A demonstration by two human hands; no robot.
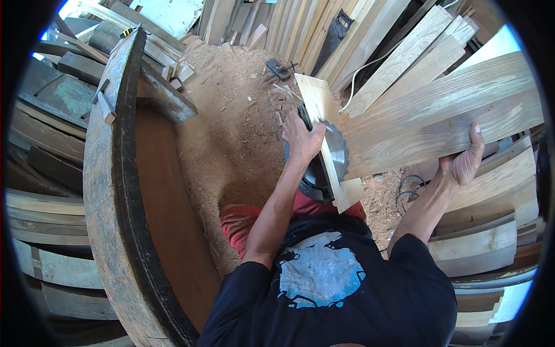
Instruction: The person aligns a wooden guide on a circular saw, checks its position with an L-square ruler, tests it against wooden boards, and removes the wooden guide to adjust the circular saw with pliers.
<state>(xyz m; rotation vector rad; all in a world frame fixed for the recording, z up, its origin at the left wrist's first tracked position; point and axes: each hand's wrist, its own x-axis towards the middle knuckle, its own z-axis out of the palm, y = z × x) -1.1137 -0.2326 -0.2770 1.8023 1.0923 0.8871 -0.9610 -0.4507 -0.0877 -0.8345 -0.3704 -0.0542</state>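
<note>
My left hand [303, 140] is closed around a circular saw [337, 151], its thumb lying over the light wooden base plate [317, 104] fixed to the saw. The saw is tilted on its side in front of my lap, and its toothed round blade shows beside the plate. A wide brown wooden board [428, 113] stretches from near the blade toward the right. My right hand [464, 163] grips the board's lower edge, with the thumb up on its face and the other fingers hidden beneath. Whether the blade touches the board's end, I cannot tell.
To my left stands a long, worn workbench [107, 191] with a small wooden block [106, 109] on top. Sawdust and offcuts cover the floor [217, 115]. A clamp [280, 70] lies ahead; a handsaw [335, 37] leans among planks. A cable [409, 188] lies under the board.
</note>
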